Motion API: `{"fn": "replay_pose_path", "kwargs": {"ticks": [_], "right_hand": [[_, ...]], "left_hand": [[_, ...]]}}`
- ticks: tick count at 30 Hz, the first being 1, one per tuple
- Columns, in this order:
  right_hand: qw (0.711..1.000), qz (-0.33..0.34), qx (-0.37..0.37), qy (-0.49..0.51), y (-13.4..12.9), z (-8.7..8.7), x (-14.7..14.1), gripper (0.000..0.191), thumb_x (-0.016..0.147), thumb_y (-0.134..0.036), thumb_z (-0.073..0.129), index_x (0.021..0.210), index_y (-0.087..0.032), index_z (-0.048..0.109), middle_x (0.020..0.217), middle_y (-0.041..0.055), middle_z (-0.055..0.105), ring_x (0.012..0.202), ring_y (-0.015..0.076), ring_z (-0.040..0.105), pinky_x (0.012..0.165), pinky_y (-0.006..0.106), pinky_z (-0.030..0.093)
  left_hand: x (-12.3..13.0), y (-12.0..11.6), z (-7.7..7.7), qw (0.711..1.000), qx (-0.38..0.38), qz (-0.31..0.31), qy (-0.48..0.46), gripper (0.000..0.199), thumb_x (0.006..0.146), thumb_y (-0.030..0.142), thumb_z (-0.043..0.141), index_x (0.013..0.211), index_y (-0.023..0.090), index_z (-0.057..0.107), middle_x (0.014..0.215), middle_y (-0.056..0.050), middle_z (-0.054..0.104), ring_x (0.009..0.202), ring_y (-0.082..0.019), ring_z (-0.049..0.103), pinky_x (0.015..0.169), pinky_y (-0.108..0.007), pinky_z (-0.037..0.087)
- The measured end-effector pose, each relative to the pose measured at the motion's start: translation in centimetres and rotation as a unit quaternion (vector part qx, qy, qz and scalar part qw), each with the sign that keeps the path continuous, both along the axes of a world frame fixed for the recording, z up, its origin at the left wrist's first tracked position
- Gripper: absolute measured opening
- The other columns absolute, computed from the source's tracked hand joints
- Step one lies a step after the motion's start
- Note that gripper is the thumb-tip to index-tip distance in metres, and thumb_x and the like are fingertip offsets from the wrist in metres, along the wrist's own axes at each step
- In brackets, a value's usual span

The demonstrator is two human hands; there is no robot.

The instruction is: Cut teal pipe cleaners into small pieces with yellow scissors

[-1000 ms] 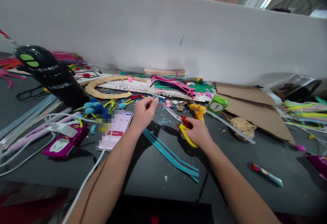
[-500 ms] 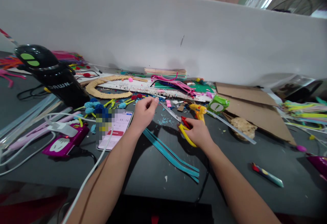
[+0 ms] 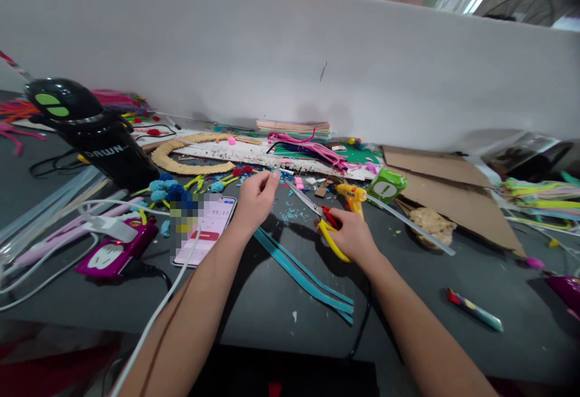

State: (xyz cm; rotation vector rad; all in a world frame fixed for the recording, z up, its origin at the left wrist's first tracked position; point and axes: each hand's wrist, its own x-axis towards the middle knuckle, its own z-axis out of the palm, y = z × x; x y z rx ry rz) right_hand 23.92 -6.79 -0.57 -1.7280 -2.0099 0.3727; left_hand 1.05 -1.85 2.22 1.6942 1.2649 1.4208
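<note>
My right hand (image 3: 347,234) grips scissors (image 3: 309,204) by their red and yellow handles, blades slightly parted and pointing up and left. Just left of the blade tips, my left hand (image 3: 259,196) is closed in a pinch; what its fingertips hold is too small to make out. Tiny blue clippings (image 3: 293,214) lie scattered under the blades. Teal strips (image 3: 306,276) stretch over the grey table from beside my left wrist toward the front. Behind my right hand stands a yellow glue gun (image 3: 353,196) with a clear glue stick in it.
A phone (image 3: 211,228) and a purple power adapter (image 3: 118,249) with white cables lie left of my arm, near a black bottle (image 3: 111,143). Cardboard (image 3: 453,203), a green pack (image 3: 386,185) and a cutter knife (image 3: 475,310) are on the right. Craft scraps line the white partition (image 3: 226,52).
My left hand has shifted very slightly left, away from the scissor tips. My right hand and the scissors have barely moved.
</note>
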Motion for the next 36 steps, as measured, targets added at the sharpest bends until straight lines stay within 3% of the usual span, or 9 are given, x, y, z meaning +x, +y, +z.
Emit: {"fn": "replay_pose_path", "kwargs": {"ticks": [22,36], "right_hand": [[1.0,0.002,-0.005,0.008,-0.06,0.18,-0.04,0.033,0.075,-0.047,0.064,0.063,-0.02,0.051,0.057,-0.0017,0.052,0.056,0.0123,0.041,0.051,0.025,0.023],[1.0,0.008,0.001,-0.002,0.07,-0.17,-0.03,0.025,0.076,-0.039,0.062,0.063,-0.019,0.054,0.057,-0.0012,0.052,0.056,0.0126,0.042,0.052,0.026,0.023]], "left_hand": [[0.09,-0.07,0.04,1.0,-0.006,0.011,0.015,0.044,0.094,0.048,0.046,0.062,0.019,0.04,0.056,0.003,0.035,0.054,-0.011,0.032,0.051,-0.028,0.023],[0.14,-0.08,-0.01,1.0,-0.016,0.011,0.024,0.045,0.094,0.048,0.045,0.06,0.019,0.04,0.055,0.002,0.036,0.055,-0.011,0.034,0.053,-0.028,0.025]]}}
